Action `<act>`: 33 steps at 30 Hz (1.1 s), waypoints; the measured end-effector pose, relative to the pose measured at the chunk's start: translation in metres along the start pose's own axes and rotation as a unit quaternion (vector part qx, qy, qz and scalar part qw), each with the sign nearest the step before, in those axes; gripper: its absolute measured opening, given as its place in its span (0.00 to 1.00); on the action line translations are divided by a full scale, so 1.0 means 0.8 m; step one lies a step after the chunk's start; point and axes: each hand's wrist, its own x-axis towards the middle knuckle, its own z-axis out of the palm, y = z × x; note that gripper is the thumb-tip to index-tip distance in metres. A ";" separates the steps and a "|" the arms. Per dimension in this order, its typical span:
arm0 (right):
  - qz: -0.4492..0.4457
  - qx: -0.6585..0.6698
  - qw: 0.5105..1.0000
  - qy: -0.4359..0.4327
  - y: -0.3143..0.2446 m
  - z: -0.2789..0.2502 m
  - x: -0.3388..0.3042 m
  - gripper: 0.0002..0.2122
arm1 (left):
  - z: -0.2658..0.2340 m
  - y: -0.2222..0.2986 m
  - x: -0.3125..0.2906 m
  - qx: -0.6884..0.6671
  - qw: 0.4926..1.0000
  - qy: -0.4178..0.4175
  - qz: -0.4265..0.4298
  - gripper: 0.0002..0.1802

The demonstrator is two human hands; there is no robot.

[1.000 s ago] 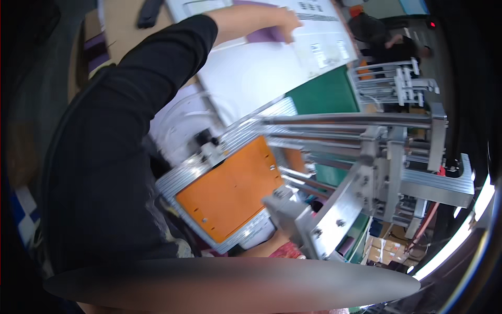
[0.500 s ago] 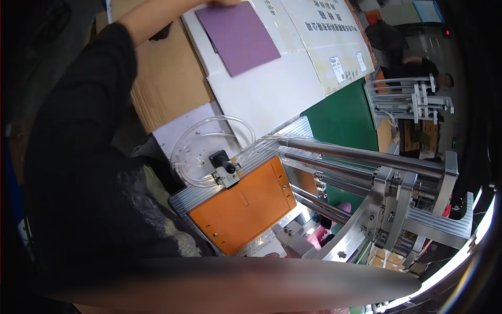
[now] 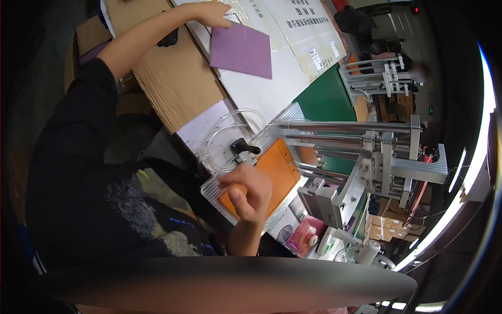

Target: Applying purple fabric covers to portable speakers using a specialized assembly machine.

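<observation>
Over on the left, the left hand [image 3: 212, 14] has its fingers closed on the corner of a plain purple sheet [image 3: 241, 51], above white cardboard [image 3: 277, 86]. The right hand [image 3: 251, 191] sits before the orange plate [image 3: 280, 167], fingers half curled; I can't tell whether they grip anything. Further right, the carton bears dark printed characters [image 3: 308, 22] and white labels [image 3: 316, 59], their print too small to read.

Tubing [image 3: 244, 110] between sheet [image 3: 241, 51] and plate [image 3: 278, 168]

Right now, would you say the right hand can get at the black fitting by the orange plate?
Probably yes: the right hand appears close to the black fitting, and nothing visible stands between them.
</observation>
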 end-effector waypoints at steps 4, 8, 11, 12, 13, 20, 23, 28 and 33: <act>0.039 -0.120 0.988 -0.085 -0.020 -0.014 0.100 0.06 | -0.027 0.035 -0.060 -0.115 0.985 -0.127 -0.011 0.40; 0.104 -0.379 0.918 -0.045 0.058 -0.046 0.248 0.17 | 0.014 0.035 -0.117 -0.039 0.998 0.047 0.033 0.49; 0.286 -0.329 0.900 0.004 0.181 -0.108 0.308 0.22 | 0.030 0.055 -0.112 -0.037 0.992 0.122 0.001 0.47; 0.376 -0.367 0.850 -0.027 0.228 -0.131 0.312 0.26 | 0.035 0.060 -0.109 -0.042 0.990 0.134 -0.011 0.46; 0.411 -0.424 0.806 -0.035 0.278 -0.159 0.297 0.33 | 0.037 0.071 -0.103 -0.051 0.987 0.148 -0.019 0.45; 0.322 -0.333 0.886 0.019 0.327 -0.114 0.290 0.34 | 0.042 0.058 -0.126 -0.069 0.980 0.185 -0.039 0.40; 0.293 -0.371 0.880 0.053 0.328 -0.111 0.293 0.32 | 0.036 0.064 -0.127 -0.082 0.974 0.205 -0.040 0.37; 0.332 -0.415 0.838 0.124 0.343 -0.111 0.298 0.29 | 0.046 0.067 -0.122 -0.069 0.956 0.284 -0.026 0.44; 0.273 -0.402 0.866 0.119 0.349 -0.114 0.298 0.25 | 0.041 0.075 -0.114 -0.097 0.970 0.223 -0.024 0.43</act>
